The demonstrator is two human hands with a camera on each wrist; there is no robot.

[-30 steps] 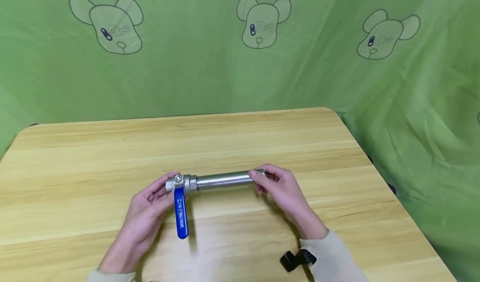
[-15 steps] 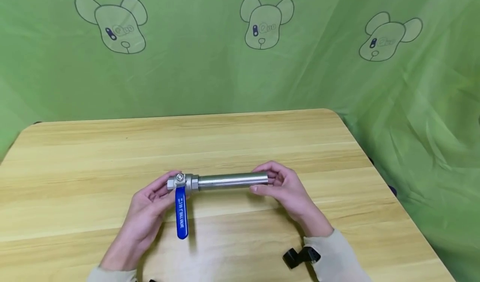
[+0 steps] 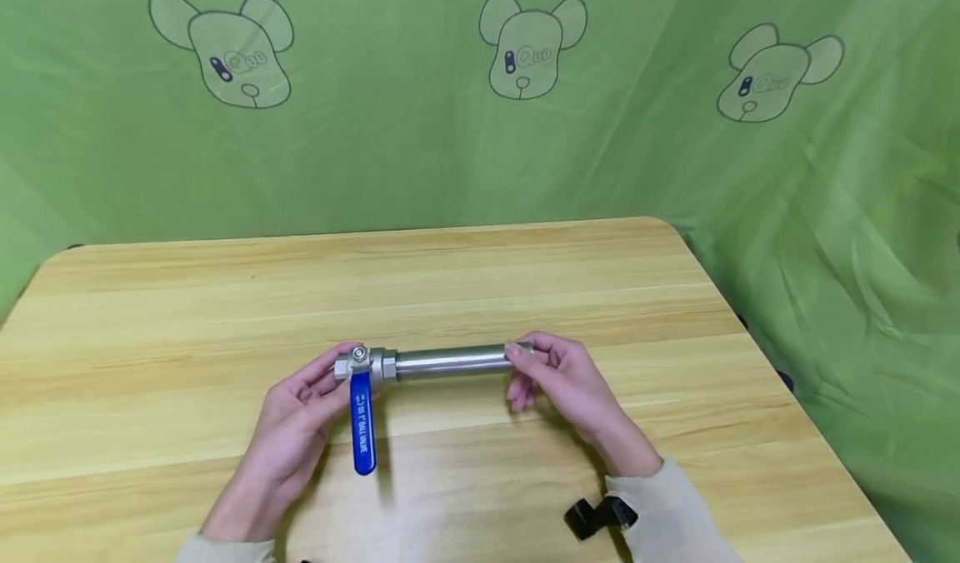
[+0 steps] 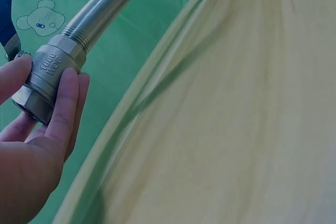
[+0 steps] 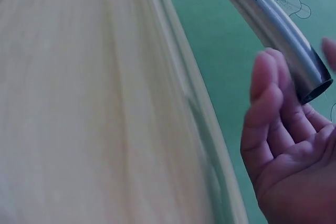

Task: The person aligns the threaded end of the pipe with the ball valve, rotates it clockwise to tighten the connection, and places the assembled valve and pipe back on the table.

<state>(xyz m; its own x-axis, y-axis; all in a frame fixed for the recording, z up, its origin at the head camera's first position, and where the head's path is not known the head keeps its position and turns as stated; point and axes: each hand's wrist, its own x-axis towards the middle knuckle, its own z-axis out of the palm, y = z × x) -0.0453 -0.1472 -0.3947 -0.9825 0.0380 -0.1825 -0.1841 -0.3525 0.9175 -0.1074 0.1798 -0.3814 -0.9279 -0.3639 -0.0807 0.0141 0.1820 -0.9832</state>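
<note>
My left hand [image 3: 288,421] grips a steel ball valve [image 3: 377,366] between thumb and fingers. The valve's blue lever handle [image 3: 363,425] points down toward me. A shiny steel pipe [image 3: 450,361] extends to the right from the valve, with screw threads showing where it enters the hex end in the left wrist view. At the pipe's far end is my right hand [image 3: 570,384], its thumb over the top and fingers behind. The right wrist view shows the pipe's open end [image 5: 317,90] beside the fingers. Valve and pipe are held level above the table.
A light wood-grain table [image 3: 450,280] with rounded back corners lies below. Green fabric [image 3: 390,130] printed with mouse-like heads hangs behind and on the right. A black device [image 3: 600,517] is on the right sleeve.
Half a second ago the right thumb was below the pipe, exposing its end; now it is back on top, with the lower fingers dropped further down. The left hand and valve hold nearly still.
</note>
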